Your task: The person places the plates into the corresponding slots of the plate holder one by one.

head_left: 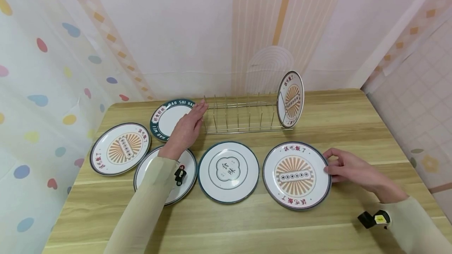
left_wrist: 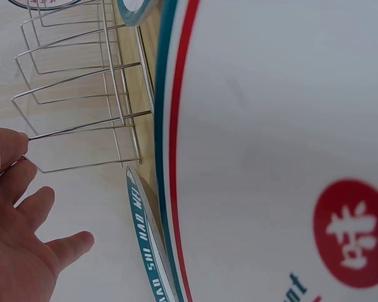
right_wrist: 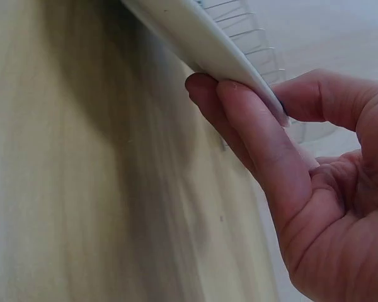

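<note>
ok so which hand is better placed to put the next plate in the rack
Probably the right hand: it pinches a sunburst plate by its edge. The left hand holds no plate; it touches the left end of the rack.

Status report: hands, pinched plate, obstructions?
Left hand touching rack. Right hand pinching plate by rim. Another plate standing at rack's right end. Nothing seen between pinched plate and rack.

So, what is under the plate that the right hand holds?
Fingers show under the plate at its edge, with wooden table below. What lies beneath its middle is covered.
</note>
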`<state>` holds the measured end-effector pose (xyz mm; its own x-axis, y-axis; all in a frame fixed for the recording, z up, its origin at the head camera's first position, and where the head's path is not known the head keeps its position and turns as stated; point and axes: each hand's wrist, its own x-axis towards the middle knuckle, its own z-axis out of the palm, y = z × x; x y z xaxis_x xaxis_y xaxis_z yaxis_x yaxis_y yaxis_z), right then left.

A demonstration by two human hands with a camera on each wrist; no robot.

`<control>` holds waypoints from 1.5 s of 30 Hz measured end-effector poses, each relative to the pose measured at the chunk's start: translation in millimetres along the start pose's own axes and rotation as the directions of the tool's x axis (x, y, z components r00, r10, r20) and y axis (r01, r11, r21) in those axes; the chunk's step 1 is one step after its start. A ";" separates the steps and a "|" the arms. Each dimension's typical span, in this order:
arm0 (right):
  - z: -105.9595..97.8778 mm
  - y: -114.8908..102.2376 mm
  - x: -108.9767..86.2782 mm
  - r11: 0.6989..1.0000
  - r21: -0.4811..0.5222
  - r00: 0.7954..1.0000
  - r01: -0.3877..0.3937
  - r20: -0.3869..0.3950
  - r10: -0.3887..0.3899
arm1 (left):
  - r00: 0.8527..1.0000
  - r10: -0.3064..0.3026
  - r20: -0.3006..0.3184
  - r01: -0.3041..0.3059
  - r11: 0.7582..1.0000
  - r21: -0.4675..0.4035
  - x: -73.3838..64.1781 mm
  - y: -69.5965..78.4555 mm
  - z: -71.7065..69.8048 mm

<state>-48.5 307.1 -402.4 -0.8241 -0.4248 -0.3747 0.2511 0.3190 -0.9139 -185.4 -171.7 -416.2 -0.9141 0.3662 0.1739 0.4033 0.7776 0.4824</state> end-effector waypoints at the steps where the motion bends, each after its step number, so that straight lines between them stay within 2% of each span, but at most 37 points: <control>1: -0.8 -0.5 -1.2 1.000 0.008 1.000 0.012 0.003 -0.012 | 1.000 -0.001 -0.001 0.001 1.000 -0.001 -0.1 -0.1 -0.1; 7: -2.9 -3.2 -7.7 0.997 0.025 0.998 0.067 -0.012 -0.067 | 1.000 0.001 -0.006 -0.001 1.000 -0.009 0.1 -0.5 -0.1; 15: 1.1 -9.0 -12.8 0.996 0.006 0.993 0.087 -0.080 -0.087 | 1.000 0.004 -0.014 -0.004 1.000 -0.003 -0.1 0.4 0.2; 19: 4.7 -10.6 -14.4 0.990 0.036 0.986 0.138 -0.102 -0.134 | 1.000 0.004 -0.016 -0.004 1.000 -0.010 -0.4 0.1 0.4; 25: 10.8 -13.1 -16.6 0.966 0.097 0.963 0.242 -0.148 -0.226 | 1.000 0.005 -0.012 -0.005 1.000 -0.016 -0.3 -0.6 0.5; 31: 17.7 -20.6 -20.5 0.963 0.130 0.948 0.237 -0.249 -0.200 | 1.000 0.007 -0.012 -0.007 1.000 -0.016 -1.2 0.5 0.2; 35: 22.1 -26.5 -20.9 0.955 0.145 0.933 0.259 -0.293 -0.208 | 1.000 0.008 -0.014 -0.008 1.000 -0.015 -0.3 -0.5 1.4; 40: 28.2 -32.6 -20.2 0.922 0.180 0.906 0.344 -0.321 -0.275 | 1.000 0.004 -0.013 -0.005 1.000 -0.011 -0.6 0.1 1.1; 45: 34.0 -40.9 -20.8 0.900 0.190 0.884 0.391 -0.350 -0.310 | 1.000 0.005 -0.015 -0.005 1.000 -0.018 -1.6 0.9 0.2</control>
<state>-24.3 274.0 -362.6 -0.9841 -0.1777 0.0071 0.0001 -0.0403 -0.9992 -183.6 -171.5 -416.2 -0.9128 0.3621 0.1888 0.4068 0.7667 0.4967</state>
